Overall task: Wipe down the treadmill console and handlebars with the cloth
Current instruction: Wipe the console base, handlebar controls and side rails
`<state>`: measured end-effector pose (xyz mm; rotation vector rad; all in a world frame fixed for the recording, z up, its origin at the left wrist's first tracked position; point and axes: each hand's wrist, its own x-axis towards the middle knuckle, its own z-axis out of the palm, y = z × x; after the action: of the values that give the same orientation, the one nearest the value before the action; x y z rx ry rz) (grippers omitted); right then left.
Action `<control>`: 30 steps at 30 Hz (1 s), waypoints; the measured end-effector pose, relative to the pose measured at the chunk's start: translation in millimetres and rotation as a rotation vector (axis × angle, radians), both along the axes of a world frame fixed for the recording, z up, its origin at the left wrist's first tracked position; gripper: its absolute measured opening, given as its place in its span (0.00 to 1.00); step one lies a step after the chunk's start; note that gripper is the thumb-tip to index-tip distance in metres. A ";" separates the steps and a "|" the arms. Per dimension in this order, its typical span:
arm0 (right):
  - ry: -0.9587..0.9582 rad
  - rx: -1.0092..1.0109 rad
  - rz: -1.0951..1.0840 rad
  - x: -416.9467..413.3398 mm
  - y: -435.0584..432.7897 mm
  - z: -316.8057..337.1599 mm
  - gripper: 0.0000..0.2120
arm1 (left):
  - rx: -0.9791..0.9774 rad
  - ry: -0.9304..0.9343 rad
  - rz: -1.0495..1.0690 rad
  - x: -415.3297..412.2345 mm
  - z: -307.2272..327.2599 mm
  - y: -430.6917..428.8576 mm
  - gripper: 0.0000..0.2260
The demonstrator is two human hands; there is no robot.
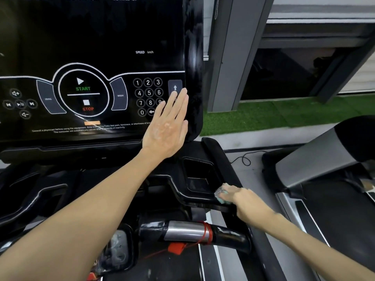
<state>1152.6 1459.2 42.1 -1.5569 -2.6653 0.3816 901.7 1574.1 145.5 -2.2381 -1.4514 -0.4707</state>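
Wiping the treadmill's side tray with one hand while the other rests flat on the console.

The left hand lies spread and released, fingers straight, against the lower right corner of the black console, covering part of the number keypad beside the arrow button. The right hand is clenched around a pale teal cloth, pressing it on the rim of the black tray just above the handlebar, which carries a red cord.
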 end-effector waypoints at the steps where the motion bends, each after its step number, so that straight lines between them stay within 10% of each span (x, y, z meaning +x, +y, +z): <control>1: -0.062 0.034 0.004 7.1 -5.1 -0.4 0.32 | 0.001 -0.001 0.001 -0.2 -0.4 0.2 0.27; 30: 0.122 0.016 -0.231 28.9 -7.4 -24.7 0.31 | -0.034 0.011 -0.015 -1.4 0.6 0.5 0.26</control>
<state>1181.5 1451.8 17.4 -1.7507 -2.3601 0.4270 900.4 1574.5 146.1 -2.2759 -1.4487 -0.4415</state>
